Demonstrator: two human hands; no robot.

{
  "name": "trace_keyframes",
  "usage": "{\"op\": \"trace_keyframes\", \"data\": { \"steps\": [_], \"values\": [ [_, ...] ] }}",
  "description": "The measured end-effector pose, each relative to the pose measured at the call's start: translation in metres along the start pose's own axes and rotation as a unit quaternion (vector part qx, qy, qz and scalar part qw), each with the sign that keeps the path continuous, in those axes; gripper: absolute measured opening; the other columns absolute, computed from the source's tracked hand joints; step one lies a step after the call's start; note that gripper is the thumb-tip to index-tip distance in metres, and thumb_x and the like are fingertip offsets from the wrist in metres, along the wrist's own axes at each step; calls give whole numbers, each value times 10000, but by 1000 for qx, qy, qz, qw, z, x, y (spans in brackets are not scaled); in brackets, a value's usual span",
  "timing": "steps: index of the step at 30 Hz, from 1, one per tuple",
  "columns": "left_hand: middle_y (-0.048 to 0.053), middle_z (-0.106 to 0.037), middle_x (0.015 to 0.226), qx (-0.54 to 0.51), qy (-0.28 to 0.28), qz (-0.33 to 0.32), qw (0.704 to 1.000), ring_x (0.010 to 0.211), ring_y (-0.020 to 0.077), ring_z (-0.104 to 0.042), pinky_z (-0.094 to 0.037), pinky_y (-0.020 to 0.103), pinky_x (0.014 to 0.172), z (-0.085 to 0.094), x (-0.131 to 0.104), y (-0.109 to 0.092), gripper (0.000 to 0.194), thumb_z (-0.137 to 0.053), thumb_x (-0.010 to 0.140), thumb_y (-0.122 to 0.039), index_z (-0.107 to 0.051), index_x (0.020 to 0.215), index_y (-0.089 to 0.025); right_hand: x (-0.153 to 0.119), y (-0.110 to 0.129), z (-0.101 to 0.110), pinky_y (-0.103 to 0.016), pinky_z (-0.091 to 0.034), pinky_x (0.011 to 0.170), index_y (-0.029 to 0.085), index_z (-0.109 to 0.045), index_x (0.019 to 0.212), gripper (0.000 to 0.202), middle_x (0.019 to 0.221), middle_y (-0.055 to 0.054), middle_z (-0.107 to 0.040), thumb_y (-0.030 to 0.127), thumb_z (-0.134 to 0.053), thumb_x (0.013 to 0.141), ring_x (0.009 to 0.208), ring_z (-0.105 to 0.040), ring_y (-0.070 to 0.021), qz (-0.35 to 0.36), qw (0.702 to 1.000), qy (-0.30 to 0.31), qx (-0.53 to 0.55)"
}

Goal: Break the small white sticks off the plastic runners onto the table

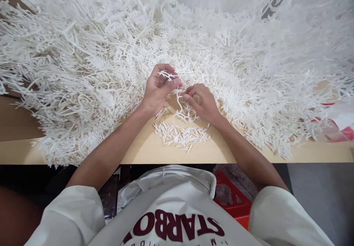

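Between the thumb and fingers of my left hand (157, 94) is a white branched plastic sprig (166, 75), its small forked tips showing over the fingers. My right hand (204, 104) is close beside it, thumb and fingertips pinched together; whatever they hold is hidden. Below the gap between both hands, a curved white sprig (179, 104) with forked ends rests over the table; I cannot tell whether it joins the held piece. Closer to my body lies a loose pile of short white plastic sticks (181, 135).
A big tangled heap of white branched sprigs (110, 62) surrounds my hands at the left, back and right. The pale wooden table (132, 152) ends just in front of my body. Cardboard (16, 119) stands at the left, a pink-and-clear plastic bag (329, 130) at the right. Beneath is a red stool (235, 200).
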State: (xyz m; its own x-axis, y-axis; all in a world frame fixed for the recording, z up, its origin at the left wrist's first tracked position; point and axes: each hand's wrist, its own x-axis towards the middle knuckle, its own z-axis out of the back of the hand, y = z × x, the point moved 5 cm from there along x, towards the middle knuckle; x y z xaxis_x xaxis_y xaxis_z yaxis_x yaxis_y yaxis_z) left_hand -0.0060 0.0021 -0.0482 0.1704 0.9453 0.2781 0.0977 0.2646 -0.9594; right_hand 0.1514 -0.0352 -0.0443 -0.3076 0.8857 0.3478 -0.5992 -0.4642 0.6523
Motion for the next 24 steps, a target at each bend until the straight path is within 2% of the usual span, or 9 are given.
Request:
{"op": "trace_keyframes", "data": {
  "steps": [4, 8, 10, 13, 18, 20, 21, 24],
  "values": [
    [-39, -621, 686, 23, -73, 2, 997, 547, 57, -593, -485, 195, 512, 8, 3, 5, 358, -590, 817, -560, -513, 959, -240, 2, -8, 9, -300, -455, 714, 227, -548, 798, 259, 853, 3, -652, 473, -562, 876, 754, -582, -119, -41, 989, -39, 134],
    [-29, -633, 685, 30, -101, -11, 994, 512, 55, -573, -436, 199, 452, 13, 4, 0, 362, -500, 860, -591, -519, 910, -233, 3, -14, 15, -311, -486, 714, 224, -583, 725, 241, 818, 4, -647, 423, -712, 768, 773, -609, -130, -2, 989, -58, 136],
    [-21, -639, 695, 27, -110, -15, 993, 518, 62, -579, -438, 211, 450, 15, 4, -1, 356, -466, 881, -588, -518, 881, -235, 4, -17, 19, -332, -518, 737, 237, -614, 748, 204, 848, -3, -649, 409, -723, 758, 815, -622, -142, 9, 985, -81, 149],
    [-6, -665, 766, 24, -122, -14, 992, 550, 78, -600, -455, 232, 464, 17, 3, -2, 332, -429, 904, -575, -507, 886, -254, 3, -16, 25, -358, -554, 771, 269, -653, 851, 158, 968, -14, -642, 396, -709, 775, 887, -629, -153, 17, 980, -110, 162],
    [18, -689, 874, -9, -119, -5, 993, 666, 105, -664, -502, 254, 536, 17, 2, -2, 358, -296, 942, -581, -475, 960, -272, -1, -12, 33, -385, -578, 794, 351, -582, 1120, 398, 1301, -27, -521, 462, -708, 759, 854, -651, -144, -5, 978, -146, 152],
    [11, -681, 833, -83, -96, 9, 992, 690, 120, -684, -513, 252, 553, 14, 2, -4, 352, -316, 943, -571, -458, 925, -249, -2, -10, 34, -399, -577, 812, 372, -521, 1185, 458, 1334, -33, -499, 498, -680, 774, 912, -658, -168, -18, 976, -159, 151],
    [11, -678, 819, -118, -67, 23, 990, 696, 127, -692, -519, 254, 558, 11, 2, -6, 366, -322, 940, -573, -459, 909, -236, -2, -9, 34, -411, -572, 830, 381, -486, 1215, 475, 1330, -34, -503, 511, -656, 791, 961, -656, -184, -22, 974, -167, 153],
    [55, -700, 887, -164, 95, 88, 978, 739, 161, -712, -551, 288, 606, -5, -1, -15, 492, -264, 936, -598, -533, 948, -187, -2, -4, 36, -442, -555, 873, 401, -383, 1281, 501, 1279, -34, -537, 530, -585, 842, 1122, -616, -222, -19, 967, -194, 165]
  ]
}}
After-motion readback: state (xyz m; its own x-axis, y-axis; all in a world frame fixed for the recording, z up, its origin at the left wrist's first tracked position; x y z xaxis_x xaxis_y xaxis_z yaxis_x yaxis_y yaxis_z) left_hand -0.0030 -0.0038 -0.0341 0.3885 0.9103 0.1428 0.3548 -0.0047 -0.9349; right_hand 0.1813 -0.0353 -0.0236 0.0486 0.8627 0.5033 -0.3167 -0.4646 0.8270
